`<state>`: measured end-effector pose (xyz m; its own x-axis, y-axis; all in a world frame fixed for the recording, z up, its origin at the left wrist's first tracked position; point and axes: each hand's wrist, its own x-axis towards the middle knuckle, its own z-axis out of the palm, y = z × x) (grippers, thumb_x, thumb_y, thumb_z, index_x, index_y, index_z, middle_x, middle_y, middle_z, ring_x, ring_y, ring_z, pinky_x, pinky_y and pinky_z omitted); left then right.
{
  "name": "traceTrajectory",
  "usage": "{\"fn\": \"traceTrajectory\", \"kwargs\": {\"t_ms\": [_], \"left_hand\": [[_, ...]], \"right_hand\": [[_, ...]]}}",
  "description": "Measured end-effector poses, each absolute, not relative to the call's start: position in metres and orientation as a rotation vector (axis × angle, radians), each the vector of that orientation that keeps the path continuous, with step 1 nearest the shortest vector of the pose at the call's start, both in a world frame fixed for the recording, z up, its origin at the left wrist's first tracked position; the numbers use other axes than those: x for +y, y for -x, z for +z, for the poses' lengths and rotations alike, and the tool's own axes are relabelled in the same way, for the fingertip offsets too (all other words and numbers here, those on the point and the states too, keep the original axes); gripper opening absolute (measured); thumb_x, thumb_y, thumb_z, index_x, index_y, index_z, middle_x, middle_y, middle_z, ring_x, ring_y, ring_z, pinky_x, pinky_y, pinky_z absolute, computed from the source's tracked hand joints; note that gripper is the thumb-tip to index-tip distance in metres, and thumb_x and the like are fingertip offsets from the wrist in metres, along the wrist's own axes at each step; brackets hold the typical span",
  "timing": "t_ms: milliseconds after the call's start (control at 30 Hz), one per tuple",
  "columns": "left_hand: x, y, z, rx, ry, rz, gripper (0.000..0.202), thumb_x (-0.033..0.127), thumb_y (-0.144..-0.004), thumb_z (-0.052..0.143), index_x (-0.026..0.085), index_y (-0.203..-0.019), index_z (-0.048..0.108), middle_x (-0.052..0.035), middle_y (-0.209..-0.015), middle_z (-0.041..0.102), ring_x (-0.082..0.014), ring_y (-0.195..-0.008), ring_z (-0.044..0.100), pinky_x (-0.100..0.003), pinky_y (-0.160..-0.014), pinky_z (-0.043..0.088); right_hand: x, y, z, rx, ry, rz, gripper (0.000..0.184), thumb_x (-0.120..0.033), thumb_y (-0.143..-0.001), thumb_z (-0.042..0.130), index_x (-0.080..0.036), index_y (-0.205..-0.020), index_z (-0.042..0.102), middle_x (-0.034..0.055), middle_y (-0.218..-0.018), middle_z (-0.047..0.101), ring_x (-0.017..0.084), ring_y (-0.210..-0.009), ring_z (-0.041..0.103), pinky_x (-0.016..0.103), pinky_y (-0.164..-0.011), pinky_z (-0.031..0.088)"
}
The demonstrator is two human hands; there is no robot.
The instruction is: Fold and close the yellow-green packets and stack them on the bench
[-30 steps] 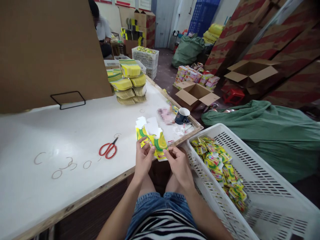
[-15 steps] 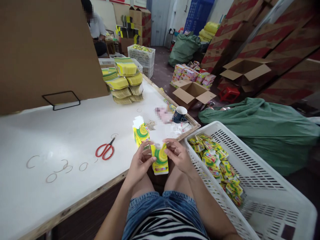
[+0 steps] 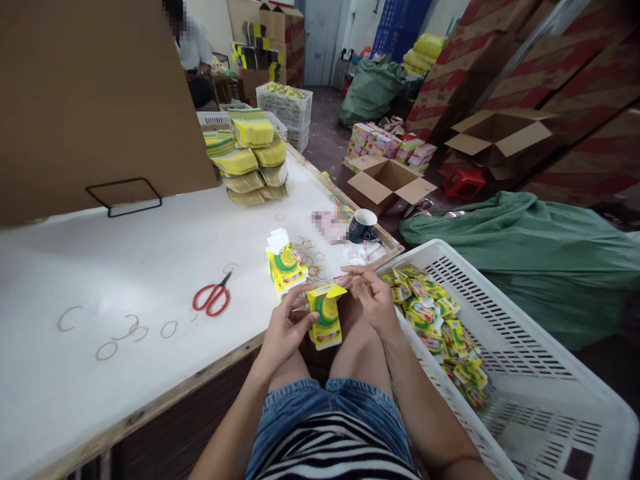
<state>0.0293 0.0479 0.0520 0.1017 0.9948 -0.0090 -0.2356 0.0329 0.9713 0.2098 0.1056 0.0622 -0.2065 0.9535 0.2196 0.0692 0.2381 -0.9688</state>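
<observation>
My left hand point(image 3: 293, 320) pinches a small yellow and green carton point(image 3: 327, 317) by its left side, above my lap. The carton stands opened out into a box shape, with a yellow flap sticking out to the right at its top. Beside that flap is my right hand point(image 3: 373, 303), fingers apart and apparently off the carton. A pile of flat yellow and green cartons point(image 3: 286, 263) lies on the white table point(image 3: 165, 267) just beyond my left hand. To my right, a white plastic basket point(image 3: 510, 307) holds many small yellow and green packs point(image 3: 440, 327).
Red-handled scissors point(image 3: 213, 298) and several rubber bands point(image 3: 170, 329) lie on the table. Farther back are bundled carton stacks point(image 3: 253, 157) and a dark mug point(image 3: 361, 227). An opened cardboard box point(image 3: 387, 181) and a green sack point(image 3: 525, 260) sit beyond the edge. A person point(image 3: 193, 50) sits far back.
The carton has gone from flatter to box-shaped, and its top flap now leans over to the right. My right hand has let go of the carton's top corner and moved slightly right.
</observation>
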Motion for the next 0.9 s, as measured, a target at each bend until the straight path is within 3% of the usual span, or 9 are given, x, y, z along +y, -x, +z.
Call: {"fn": "traceTrajectory", "kwargs": {"t_ms": [133, 300, 433, 567, 733, 900], "left_hand": [[0.047, -0.033, 0.047, 1.085, -1.176, 1.220, 0.043, 0.025, -0.085, 0.063, 0.021, -0.126, 0.053, -0.0084, -0.111, 0.070, -0.0176, -0.077, 0.070, -0.029, -0.073, 0.056], [0.047, -0.034, 0.048, 1.004, -1.193, 1.189, 0.046, 0.023, -0.087, 0.060, 0.022, -0.131, 0.049, -0.0110, -0.120, 0.067, -0.0221, -0.097, 0.068, -0.035, -0.087, 0.055], [0.048, -0.033, 0.056, 0.921, -1.084, 1.226, 0.045, 0.026, -0.085, 0.065, 0.021, -0.127, 0.050, -0.0118, -0.120, 0.068, -0.0232, -0.097, 0.070, -0.034, -0.084, 0.056], [0.050, -0.035, 0.059, 0.897, -1.017, 1.257, 0.046, 0.027, -0.081, 0.070, 0.021, -0.122, 0.052, -0.0113, -0.118, 0.069, -0.0222, -0.092, 0.071, -0.033, -0.082, 0.057], [0.051, -0.038, 0.060, 0.917, -1.019, 1.216, 0.048, 0.028, -0.081, 0.070, 0.020, -0.124, 0.052, -0.0120, -0.117, 0.069, -0.0222, -0.090, 0.072, -0.031, -0.078, 0.057], [0.052, -0.034, 0.063, 0.898, -0.981, 1.258, 0.049, 0.029, -0.079, 0.073, 0.021, -0.123, 0.052, -0.0114, -0.117, 0.070, -0.0227, -0.088, 0.073, -0.032, -0.076, 0.058]], "right_hand": [[0.105, -0.213, 0.070, -1.786, 0.983, 1.429, 0.040, -0.035, -0.083, 0.064, -0.021, -0.120, 0.057, -0.0002, -0.079, 0.069, 0.016, -0.068, 0.062, 0.026, -0.064, 0.048], [0.104, -0.207, 0.075, -2.046, 1.315, 0.991, 0.032, -0.025, -0.082, 0.062, -0.023, -0.113, 0.058, -0.0054, -0.062, 0.064, 0.014, -0.053, 0.053, 0.023, -0.054, 0.036], [0.103, -0.203, 0.071, -2.071, 1.274, 0.983, 0.033, -0.030, -0.085, 0.062, -0.022, -0.117, 0.055, -0.0078, -0.052, 0.054, 0.014, -0.049, 0.050, 0.022, -0.053, 0.034], [0.102, -0.204, 0.066, -2.027, 1.182, 1.086, 0.040, -0.031, -0.083, 0.064, -0.022, -0.121, 0.053, -0.0104, -0.051, 0.046, 0.011, -0.046, 0.044, 0.021, -0.050, 0.032], [0.102, -0.205, 0.065, -2.022, 1.275, 0.960, 0.034, -0.025, -0.082, 0.061, -0.023, -0.115, 0.055, -0.0098, -0.052, 0.048, 0.012, -0.048, 0.047, 0.022, -0.052, 0.034], [0.103, -0.212, 0.069, -1.959, 1.154, 1.010, 0.037, -0.031, -0.084, 0.065, -0.023, -0.118, 0.051, -0.0075, -0.062, 0.052, 0.012, -0.052, 0.048, 0.022, -0.053, 0.037]]}}
